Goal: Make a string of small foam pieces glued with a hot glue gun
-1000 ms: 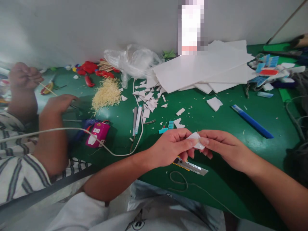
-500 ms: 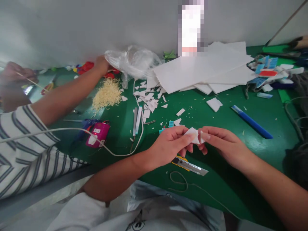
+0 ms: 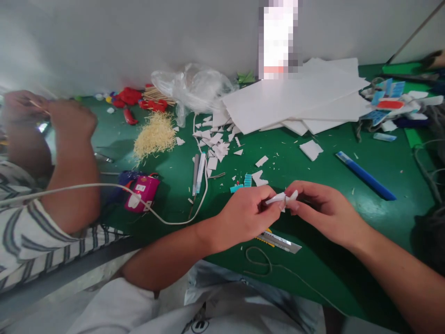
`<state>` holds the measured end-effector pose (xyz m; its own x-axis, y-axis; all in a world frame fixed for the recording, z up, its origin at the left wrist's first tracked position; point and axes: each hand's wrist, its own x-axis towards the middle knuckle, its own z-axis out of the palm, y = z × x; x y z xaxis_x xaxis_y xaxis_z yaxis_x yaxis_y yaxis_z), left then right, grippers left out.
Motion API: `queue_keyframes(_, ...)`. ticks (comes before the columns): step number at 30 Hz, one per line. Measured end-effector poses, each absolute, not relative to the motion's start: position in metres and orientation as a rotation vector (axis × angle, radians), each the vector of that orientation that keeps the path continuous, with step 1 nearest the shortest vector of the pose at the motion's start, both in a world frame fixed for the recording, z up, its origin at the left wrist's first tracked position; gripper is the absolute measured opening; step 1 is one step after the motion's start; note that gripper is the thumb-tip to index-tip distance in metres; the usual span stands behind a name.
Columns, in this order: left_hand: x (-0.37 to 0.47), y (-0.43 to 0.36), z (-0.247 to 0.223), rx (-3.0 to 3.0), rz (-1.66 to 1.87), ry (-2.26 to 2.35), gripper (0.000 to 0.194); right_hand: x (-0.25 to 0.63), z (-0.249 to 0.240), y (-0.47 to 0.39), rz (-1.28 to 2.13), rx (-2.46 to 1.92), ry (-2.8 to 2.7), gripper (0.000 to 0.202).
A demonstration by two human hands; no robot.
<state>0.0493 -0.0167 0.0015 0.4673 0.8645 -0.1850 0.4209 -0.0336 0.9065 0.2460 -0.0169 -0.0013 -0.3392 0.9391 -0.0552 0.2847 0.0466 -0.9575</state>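
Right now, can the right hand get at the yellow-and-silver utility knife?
Likely yes: the metal end of the utility knife lies uncovered near the right hand. But that hand is pinching a white foam-like piece, and the left hand hides the knife's other end.

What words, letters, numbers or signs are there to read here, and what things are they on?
"n", perhaps: a ringed mark on the white shirt; I'm not sure of the letter.
Pink box: marks too small to read.
Cutter: marks on its blade too small to read.
Bright panel: blurred into squares, unreadable.
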Motion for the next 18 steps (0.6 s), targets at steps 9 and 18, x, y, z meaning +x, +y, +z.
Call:
queue_keyframes(9, 0.0503, -0.0166, 0.0019, 1.681, 0.487, 1.125, 0.030, 0.2425, 0.0025, -0.0171, 1.211, -1.326, -1.765, 0.011)
queue_keyframes(18, 0.0509, -0.0177, 0.0009, 1.439, 0.440, 1.044, 0.032, 0.2414, 0.0031, -0.0168, 1.356, -1.388, -1.615, 0.015)
